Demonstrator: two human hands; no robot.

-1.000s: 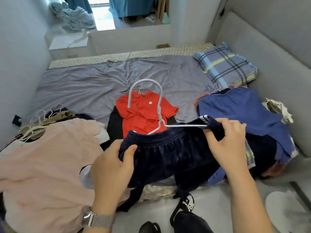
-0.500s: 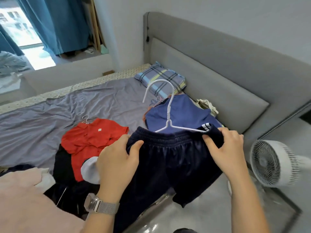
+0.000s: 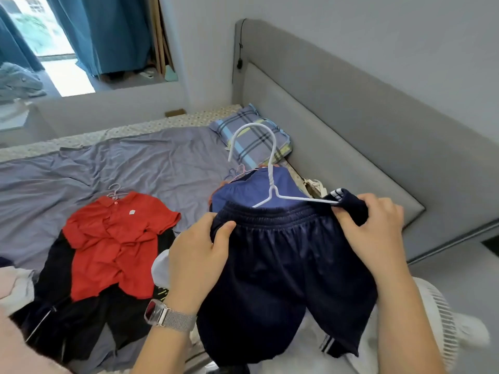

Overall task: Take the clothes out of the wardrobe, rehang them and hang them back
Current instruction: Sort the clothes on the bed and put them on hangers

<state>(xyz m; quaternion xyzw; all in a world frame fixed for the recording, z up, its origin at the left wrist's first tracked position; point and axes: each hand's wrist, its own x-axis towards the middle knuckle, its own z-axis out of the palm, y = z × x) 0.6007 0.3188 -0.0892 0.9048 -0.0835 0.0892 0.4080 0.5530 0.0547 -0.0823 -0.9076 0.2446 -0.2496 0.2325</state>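
I hold up dark navy shorts (image 3: 286, 279) on a white hanger (image 3: 270, 168), whose hook points up. My left hand (image 3: 199, 260) grips the left end of the elastic waistband. My right hand (image 3: 375, 230) pinches the right end of the waistband, where the hanger's arm goes into the fabric. The shorts hang in the air above the bed's near edge.
On the grey bed sheet (image 3: 135, 163) lie a red polo shirt (image 3: 116, 238) on a pink hanger over black clothes (image 3: 81, 327), a blue garment (image 3: 243, 190) and a plaid pillow (image 3: 251, 136). A grey headboard (image 3: 351, 125) runs along the right. A white fan (image 3: 442, 327) stands low right.
My view has swung right and up, from the bed's left side toward the headboard. Both hands keep the same hold on the shorts, which now hang higher, clear of the bed.
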